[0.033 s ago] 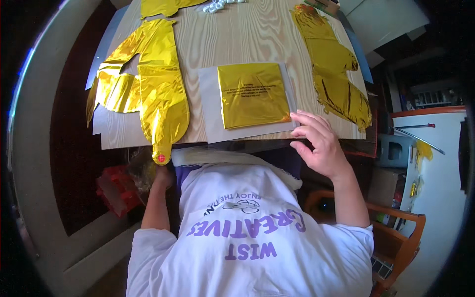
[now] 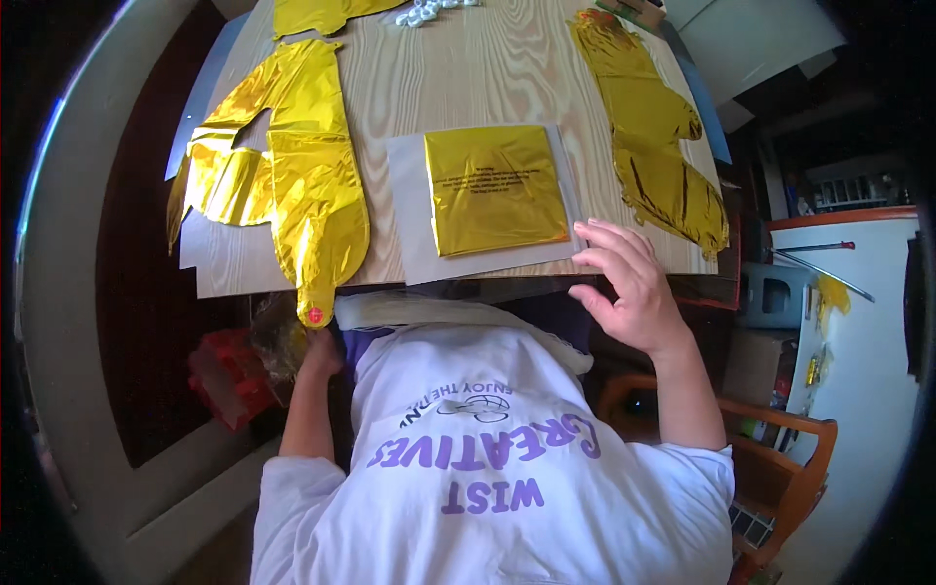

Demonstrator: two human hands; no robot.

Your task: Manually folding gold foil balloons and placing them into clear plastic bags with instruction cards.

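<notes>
A folded gold foil balloon [image 2: 495,190] lies inside a clear plastic bag [image 2: 409,214] at the table's near edge. Beside the bag's right edge is my right hand [image 2: 632,292], open, fingers apart and bent; fingertips come close to the bag, but I cannot tell whether they touch it. On the left a flat gold foil balloon [image 2: 317,175] is spread out, its tail with a red mark hanging over the table edge. My left hand [image 2: 324,353] is low beneath that tail, next to a crumpled clear plastic wrapper [image 2: 278,341]. Its fingers are hidden.
Another flat gold foil balloon [image 2: 653,127] lies along the right side of the wooden table [image 2: 468,68]. More gold foil [image 2: 312,15] and several small white pieces [image 2: 429,12] are at the far edge. A red container [image 2: 229,375] stands below left, a wooden chair [image 2: 799,468] at right.
</notes>
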